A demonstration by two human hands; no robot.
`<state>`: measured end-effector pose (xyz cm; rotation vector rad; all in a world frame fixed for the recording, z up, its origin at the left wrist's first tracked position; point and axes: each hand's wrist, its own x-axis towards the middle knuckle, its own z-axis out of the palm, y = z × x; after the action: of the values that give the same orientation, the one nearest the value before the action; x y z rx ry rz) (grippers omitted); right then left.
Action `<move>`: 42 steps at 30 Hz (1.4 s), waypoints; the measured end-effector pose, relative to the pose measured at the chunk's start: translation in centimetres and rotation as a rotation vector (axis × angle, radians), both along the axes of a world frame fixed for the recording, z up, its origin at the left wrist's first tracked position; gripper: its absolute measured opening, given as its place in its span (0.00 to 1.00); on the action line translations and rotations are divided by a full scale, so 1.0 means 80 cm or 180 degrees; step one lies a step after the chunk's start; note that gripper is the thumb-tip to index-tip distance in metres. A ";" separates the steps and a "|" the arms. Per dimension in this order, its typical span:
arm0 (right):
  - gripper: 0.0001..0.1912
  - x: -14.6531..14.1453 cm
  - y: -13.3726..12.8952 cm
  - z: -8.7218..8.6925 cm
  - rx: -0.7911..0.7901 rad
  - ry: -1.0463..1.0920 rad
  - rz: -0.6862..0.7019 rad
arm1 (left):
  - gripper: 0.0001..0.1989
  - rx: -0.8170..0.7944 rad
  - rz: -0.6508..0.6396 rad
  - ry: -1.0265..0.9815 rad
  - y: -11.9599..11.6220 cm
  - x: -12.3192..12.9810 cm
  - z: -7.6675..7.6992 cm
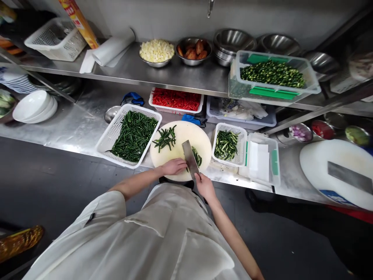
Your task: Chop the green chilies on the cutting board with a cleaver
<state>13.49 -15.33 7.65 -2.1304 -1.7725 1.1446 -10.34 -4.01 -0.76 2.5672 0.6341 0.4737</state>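
Note:
My right hand [205, 186] is wrapped round the handle of a cleaver [190, 158], whose wide blade slants across the round cutting board [186, 130]. My left hand [175, 166] lies on the board with its fingertips bent against the blade's left side, closed on green chillies that are mostly hidden. Cut green chillies [197, 156] lie just right of the blade. A loose bunch of whole green chillies [165, 138] rests on the board's upper left.
A white basket [102, 146] of whole green chillies stands left of the board; a smaller basket [244, 149] of cut ones stands right. Behind are red chillies [176, 100]. An overhanging shelf [140, 76] carries bowls and a clear tub [237, 83]. Another cleaver [349, 177] lies far right.

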 end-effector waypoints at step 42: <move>0.25 0.036 -0.079 -0.002 -0.0519 0.0194 0.0598 | 0.16 0.0360 0.2690 0.0414 0.017 -0.129 0.009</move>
<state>16.34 -21.62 7.51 -2.0223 -1.9472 1.4296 -20.64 -2.67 -0.03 2.3325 1.7913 0.6093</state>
